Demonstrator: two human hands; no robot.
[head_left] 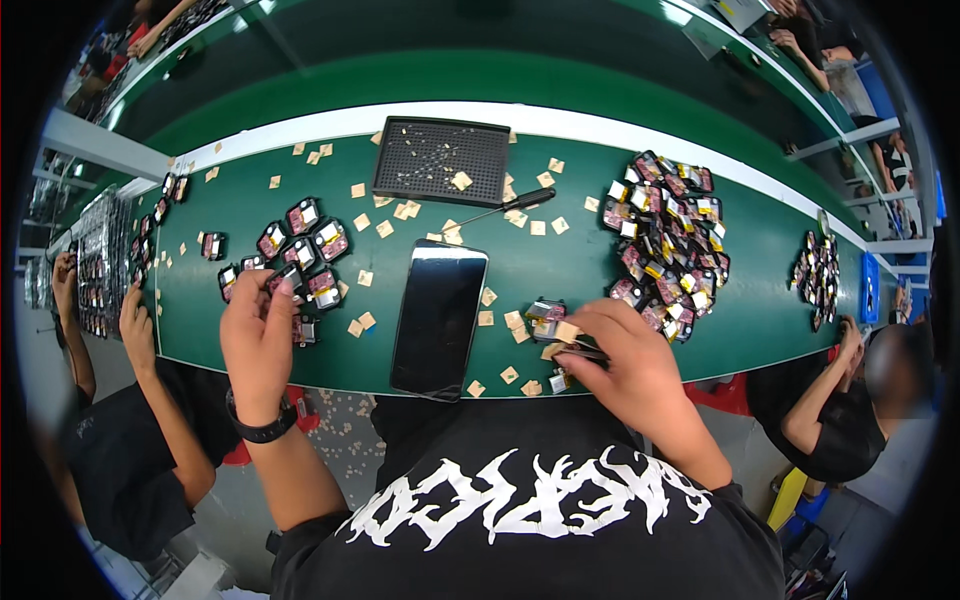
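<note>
My left hand (257,340) rests at the near edge of the green bench, its fingers closed around a small black-and-pink part (290,279) beside a small cluster of the same parts (300,245). My right hand (625,355) pinches thin tweezers (580,350) that hold a small tan square (567,332) just over another small part (545,310). A dark phone (438,318) lies flat between my two hands.
A black perforated tray (440,158) sits at the far side, a dark pen-like tool (510,205) near it. A big heap of parts (668,240) lies right. Tan squares (385,228) are scattered about. Other people work at left (135,330) and right (850,350).
</note>
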